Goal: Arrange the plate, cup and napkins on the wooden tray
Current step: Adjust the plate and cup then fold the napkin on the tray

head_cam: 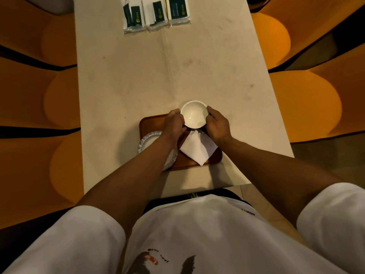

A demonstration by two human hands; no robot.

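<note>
A brown wooden tray (pixel 150 123) lies near the table's front edge. Both hands hold a small white cup (pixel 194 114) over the tray's far right corner: my left hand (pixel 174 125) grips its left rim, my right hand (pixel 218 124) its right rim. Whether the cup rests on the tray or hangs above it, I cannot tell. A folded white napkin (pixel 198 148) lies on the tray's right half, turned like a diamond. A white plate with a scalloped rim (pixel 148 139) sits on the tray's left side, overhanging its edge and partly hidden by my left forearm.
The tray rests on a long cream table (pixel 167 76). Three packs of napkins with green labels (pixel 157 12) lie at the table's far end. Orange upholstered seats (pixel 59 99) line the left and right sides.
</note>
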